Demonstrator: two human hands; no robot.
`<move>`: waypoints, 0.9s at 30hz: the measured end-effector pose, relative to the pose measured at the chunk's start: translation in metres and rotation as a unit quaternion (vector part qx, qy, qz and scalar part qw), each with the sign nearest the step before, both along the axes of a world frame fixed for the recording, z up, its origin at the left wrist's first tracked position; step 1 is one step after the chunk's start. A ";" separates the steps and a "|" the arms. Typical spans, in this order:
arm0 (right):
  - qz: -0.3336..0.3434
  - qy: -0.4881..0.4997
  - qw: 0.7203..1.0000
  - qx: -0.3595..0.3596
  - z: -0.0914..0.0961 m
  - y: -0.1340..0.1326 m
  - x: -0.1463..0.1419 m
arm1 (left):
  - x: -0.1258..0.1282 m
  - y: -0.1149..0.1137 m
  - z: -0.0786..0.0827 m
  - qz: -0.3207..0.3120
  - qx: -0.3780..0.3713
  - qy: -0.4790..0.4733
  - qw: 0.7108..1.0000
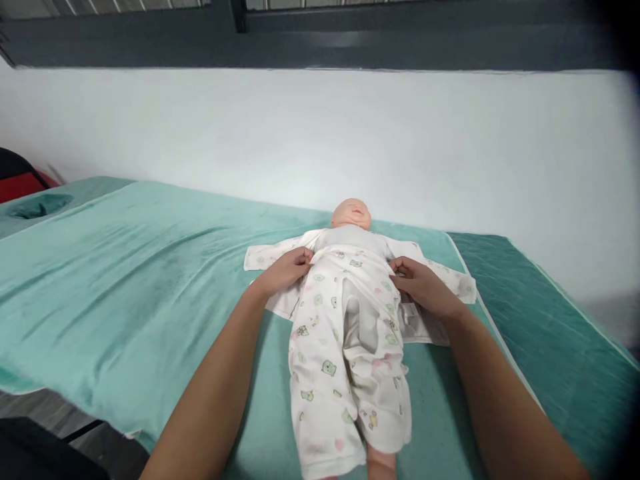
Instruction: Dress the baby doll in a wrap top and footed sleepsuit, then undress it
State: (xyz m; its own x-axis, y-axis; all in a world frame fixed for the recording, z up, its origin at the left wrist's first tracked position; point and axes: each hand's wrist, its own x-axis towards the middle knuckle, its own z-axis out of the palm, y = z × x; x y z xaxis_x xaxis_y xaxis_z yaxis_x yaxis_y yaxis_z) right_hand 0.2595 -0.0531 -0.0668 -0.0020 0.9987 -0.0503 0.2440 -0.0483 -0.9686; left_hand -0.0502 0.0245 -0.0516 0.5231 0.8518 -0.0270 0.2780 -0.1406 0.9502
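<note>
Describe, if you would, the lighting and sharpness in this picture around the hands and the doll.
Head view: soft, even light, no glare; left hand and right hand, gripping the printed trousers on the doll, are sharp; the right edge darkens and blurs.

A doll (351,215) lies on its back at the middle of a towel (125,287) spread over the worktop (550,313), head toward the wall (320,133) behind, feet toward the viewer. An open shirt (265,257) is spread beneath its torso, sleeves out to both sides. The trousers (325,347) cover its legs. The left grip (287,270) pinches their waist at the left, the right grip (423,287) at the right.
</note>
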 end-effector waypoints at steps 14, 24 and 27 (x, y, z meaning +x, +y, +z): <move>-0.131 -0.280 0.951 -0.023 0.000 0.012 -0.017 | 0.018 0.012 -0.015 0.197 0.105 -0.024 0.974; -0.064 -0.060 0.995 -0.053 -0.002 0.010 -0.018 | 0.016 0.010 0.000 0.088 0.053 0.100 0.990; -0.049 0.023 0.997 -0.061 -0.004 0.008 -0.020 | 0.014 0.003 0.003 0.089 -0.012 0.066 0.994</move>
State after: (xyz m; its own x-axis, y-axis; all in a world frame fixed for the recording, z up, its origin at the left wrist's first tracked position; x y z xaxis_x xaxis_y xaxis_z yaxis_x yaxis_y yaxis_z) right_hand 0.2396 -0.0448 -0.0710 0.0911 0.9808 -0.1727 0.1881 -0.1872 -0.9641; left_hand -0.0358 0.0280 -0.0487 0.3551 0.9286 -0.1072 0.4185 -0.0553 0.9065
